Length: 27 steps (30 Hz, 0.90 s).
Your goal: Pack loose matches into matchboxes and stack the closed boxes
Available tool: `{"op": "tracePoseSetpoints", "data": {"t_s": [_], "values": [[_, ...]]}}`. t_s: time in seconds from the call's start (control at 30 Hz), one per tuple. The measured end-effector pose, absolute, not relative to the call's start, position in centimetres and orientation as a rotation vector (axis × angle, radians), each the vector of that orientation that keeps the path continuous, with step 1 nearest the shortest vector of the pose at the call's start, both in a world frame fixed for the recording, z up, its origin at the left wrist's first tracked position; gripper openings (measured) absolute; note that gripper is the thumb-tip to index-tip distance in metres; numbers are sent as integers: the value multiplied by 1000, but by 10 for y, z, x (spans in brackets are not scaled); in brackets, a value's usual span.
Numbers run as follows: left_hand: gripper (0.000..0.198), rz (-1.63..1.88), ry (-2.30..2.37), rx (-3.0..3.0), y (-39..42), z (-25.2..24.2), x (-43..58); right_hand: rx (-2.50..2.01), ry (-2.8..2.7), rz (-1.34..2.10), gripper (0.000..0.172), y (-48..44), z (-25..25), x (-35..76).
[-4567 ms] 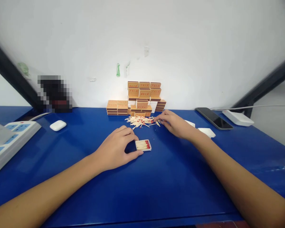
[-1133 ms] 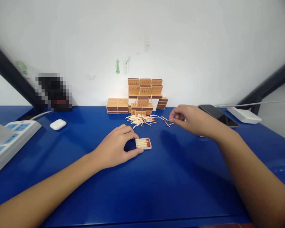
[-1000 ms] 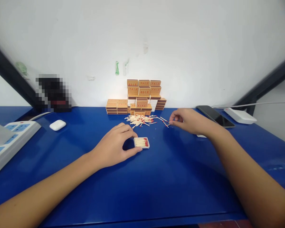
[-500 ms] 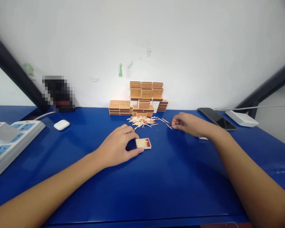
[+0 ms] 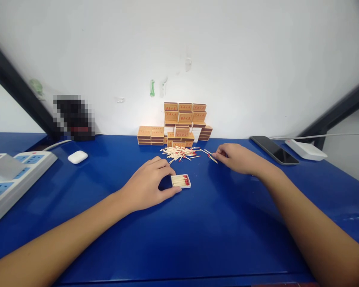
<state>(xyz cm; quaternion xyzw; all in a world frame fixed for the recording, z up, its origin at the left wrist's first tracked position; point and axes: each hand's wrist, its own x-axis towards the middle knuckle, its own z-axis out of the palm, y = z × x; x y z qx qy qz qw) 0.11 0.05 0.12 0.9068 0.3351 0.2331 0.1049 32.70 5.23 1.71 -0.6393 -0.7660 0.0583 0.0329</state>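
My left hand (image 5: 151, 181) is closed round the left end of a small white matchbox tray (image 5: 190, 185), thumb at the near side and fingers at the far side. The tray lies on the table with a row of matches (image 5: 179, 181) in it, red heads to the right. My right hand (image 5: 231, 156) is pinched, its fingertips at the end of a loose match (image 5: 208, 152). Other loose matches (image 5: 213, 159) lie just below those fingertips. A heap of red-headed matches (image 5: 179, 152) lies beyond the tray, left of my right hand.
Orange matchboxes (image 5: 185, 116) are stacked against the wall behind the heap. A white power strip (image 5: 32, 167) and a white earphone case (image 5: 77, 157) lie on the left. At the right are a phone (image 5: 273, 150) and a white box-shaped device (image 5: 305, 150) with a cable.
My right hand has moved slightly left and its fingertips now meet a different loose match. My left hand and the tray have stayed in place.
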Motion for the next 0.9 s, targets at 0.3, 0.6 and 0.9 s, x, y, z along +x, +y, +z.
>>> {"op": "tracePoseSetpoints", "data": {"t_s": [0.3,0.6,0.9], "values": [[34,686,979,2680,-1,2,2,-1995,-2341,201,22,51,15,319],[32,687,973,2684,-1,2,3,-1832,-2215,247,24,56,14,323],[32,679,979,2689,-1,1,3,-1873,-2236,163,10,76,4,326]]}}
